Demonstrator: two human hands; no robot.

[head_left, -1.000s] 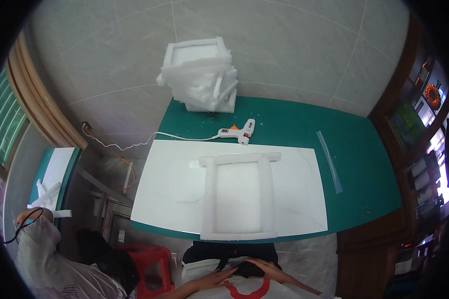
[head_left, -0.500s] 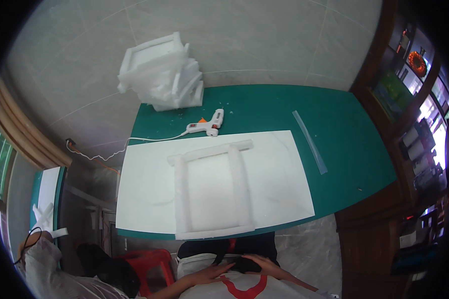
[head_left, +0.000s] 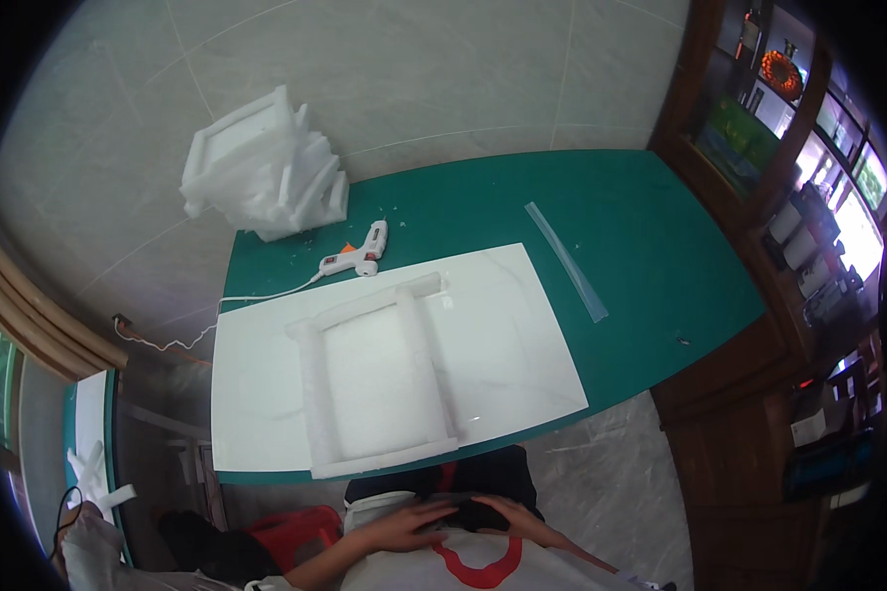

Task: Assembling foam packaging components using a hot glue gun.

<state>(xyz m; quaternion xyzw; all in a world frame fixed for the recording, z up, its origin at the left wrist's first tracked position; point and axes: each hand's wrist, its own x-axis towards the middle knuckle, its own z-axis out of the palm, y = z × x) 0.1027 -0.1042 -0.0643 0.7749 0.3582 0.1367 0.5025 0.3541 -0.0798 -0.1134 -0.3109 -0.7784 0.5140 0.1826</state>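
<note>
My left hand and my right hand rest low at my front, near the table's edge, against my light shirt with a red mark. Fingers of both hands lie stretched out and flat, nothing visibly gripped. Between them shows a dark patch that I cannot make out. Beyond the hands, a rectangular frame of white foam strips lies over a white foam sheet. It sits on a white marbled board, its near end by the board's front edge. Neither hand touches it.
A white glue gun with a cord lies behind the board. At the back left stands a stack of foam frames. A clear strip lies on the green table. Another person's sleeve shows beside a red stool.
The view has swung right and tilted, so the table and its things appear farther left. My hands stay nearly the same, the left fingers slightly farther across.
</note>
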